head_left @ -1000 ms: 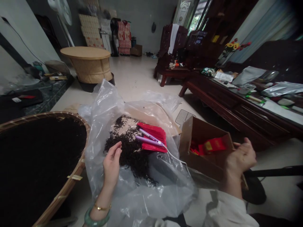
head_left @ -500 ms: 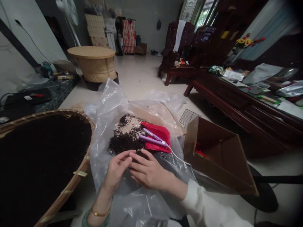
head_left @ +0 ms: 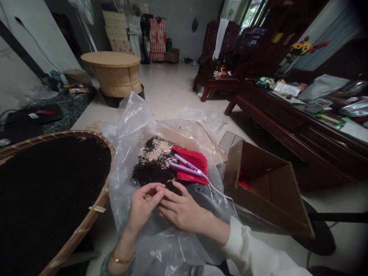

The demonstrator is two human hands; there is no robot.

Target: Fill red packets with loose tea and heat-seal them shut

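Note:
My left hand [head_left: 142, 207] is bent into a pinch, thumb and fingertips together, a gold band and green bangle on its wrist. My right hand [head_left: 182, 210] reaches in from the right, its fingers curved and their tips meeting the left fingertips. Whatever lies between the fingers is hidden or too small to make out. Just beyond the hands is a heap of dark, twisted dried leaves [head_left: 152, 168], like loose tea, on clear plastic sheeting [head_left: 132, 115]. Right of the heap, a purple hair straightener [head_left: 186, 168] with a white cord rests on a stack of red packets [head_left: 197, 157].
A wide woven basket [head_left: 110, 153] full of dark leaves stands at the left. To the right is an open cardboard box [head_left: 267, 191] with something red inside. Farther off are a round-topped wicker stand [head_left: 115, 80] and a long, cluttered dark wooden table [head_left: 276, 115].
The view has shifted slightly. Both hands stay joined at the fingertips in nearly the same place, with only a small shift of the fingers.

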